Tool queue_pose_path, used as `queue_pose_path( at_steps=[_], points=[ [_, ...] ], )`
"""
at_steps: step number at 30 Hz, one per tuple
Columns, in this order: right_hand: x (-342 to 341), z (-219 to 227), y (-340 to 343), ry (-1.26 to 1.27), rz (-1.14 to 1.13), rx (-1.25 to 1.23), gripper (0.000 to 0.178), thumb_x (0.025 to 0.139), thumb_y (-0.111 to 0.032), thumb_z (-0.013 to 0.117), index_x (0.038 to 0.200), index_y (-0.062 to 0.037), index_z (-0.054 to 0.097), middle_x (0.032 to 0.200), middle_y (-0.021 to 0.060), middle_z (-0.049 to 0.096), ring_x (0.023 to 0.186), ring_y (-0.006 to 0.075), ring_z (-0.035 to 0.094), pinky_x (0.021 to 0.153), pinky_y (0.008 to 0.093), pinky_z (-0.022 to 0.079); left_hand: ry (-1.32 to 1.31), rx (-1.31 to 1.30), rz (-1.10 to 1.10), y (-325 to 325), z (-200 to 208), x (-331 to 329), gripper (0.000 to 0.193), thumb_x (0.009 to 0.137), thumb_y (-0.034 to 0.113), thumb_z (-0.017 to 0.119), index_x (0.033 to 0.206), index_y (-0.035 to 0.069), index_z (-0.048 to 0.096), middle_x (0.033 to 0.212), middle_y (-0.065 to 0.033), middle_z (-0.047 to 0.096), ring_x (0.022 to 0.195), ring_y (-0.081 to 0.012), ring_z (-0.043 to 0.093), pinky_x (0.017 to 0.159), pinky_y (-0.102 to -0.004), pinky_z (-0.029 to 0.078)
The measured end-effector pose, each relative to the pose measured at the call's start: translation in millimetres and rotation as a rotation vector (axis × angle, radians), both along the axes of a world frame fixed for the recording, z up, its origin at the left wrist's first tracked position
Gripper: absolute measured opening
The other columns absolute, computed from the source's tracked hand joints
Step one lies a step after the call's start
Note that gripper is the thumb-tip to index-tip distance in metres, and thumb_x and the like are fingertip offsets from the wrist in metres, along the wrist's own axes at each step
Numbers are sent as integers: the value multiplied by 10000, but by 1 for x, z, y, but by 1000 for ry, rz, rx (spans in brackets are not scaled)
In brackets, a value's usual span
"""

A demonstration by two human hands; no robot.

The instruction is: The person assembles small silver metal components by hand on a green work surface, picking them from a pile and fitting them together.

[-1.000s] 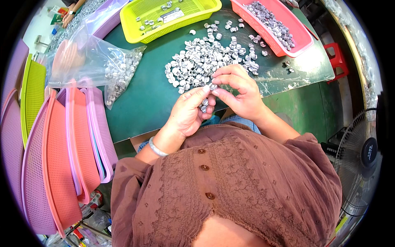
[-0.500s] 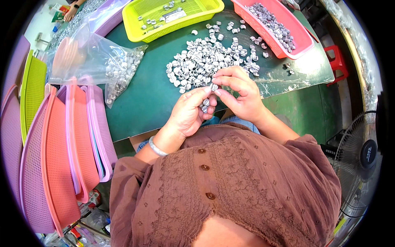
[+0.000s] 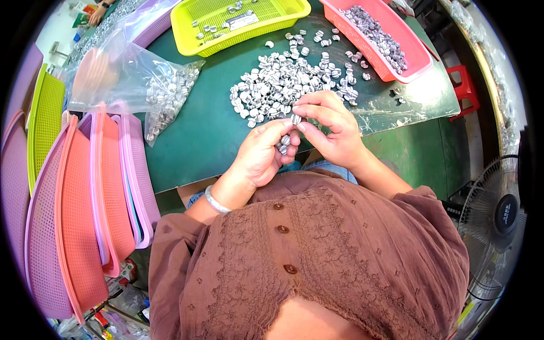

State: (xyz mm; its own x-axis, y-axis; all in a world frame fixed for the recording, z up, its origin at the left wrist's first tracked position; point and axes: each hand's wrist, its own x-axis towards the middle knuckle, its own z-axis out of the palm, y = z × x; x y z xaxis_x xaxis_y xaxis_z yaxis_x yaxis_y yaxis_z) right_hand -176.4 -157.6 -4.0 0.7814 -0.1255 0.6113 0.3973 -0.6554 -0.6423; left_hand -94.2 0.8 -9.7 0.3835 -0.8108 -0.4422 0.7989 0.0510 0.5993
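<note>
Just in front of the table edge, my left hand [image 3: 259,153] and my right hand [image 3: 335,131] meet. Between their thumbs and fingertips they pinch one small rounded grey-and-white striped piece [image 3: 296,119]. A few more striped pieces [image 3: 283,145] sit in the curled fingers of my left hand. Beyond my fingertips spreads a loose pile of the same striped pieces [image 3: 277,85] on the green tabletop [image 3: 198,139]. The fine detail of the pinched piece is too small to make out.
A lime-green basket [image 3: 249,37] and a pink-red tray [image 3: 416,56] of darker pieces stand behind the pile. Left lie a clear plastic bag [image 3: 175,85] of pieces and stacked perforated baskets [image 3: 82,226]. At right are a red stool [image 3: 464,90] and a fan [image 3: 493,221]. Another person's hand [image 3: 97,16] shows far left.
The view has shifted very slightly. Both hands keep the same pinch on the striped piece, with no clear movement.
</note>
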Motion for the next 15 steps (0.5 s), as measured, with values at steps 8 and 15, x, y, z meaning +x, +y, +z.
queue_pose_path(
  at_steps=[8,15],
  points=[
    [0,-1,-1,-23,-25,-16,262,704,16,697,951,-45,635,1003,91,614,911,264,563,784,343,449,-29,38,19,-1,4,-2,173,939,243,552,898,84,607,748,3,568,607,-94,492,528,-216,400],
    [-1,-1,-1,-36,-10,-18,242,713,25,685,940,-39,632,996,92,614,906,265,567,784,344,451,-109,47,14,0,6,-3,143,934,218,565,878,94,612,752,9,562,621,-82,481,534,-209,385]
  ],
)
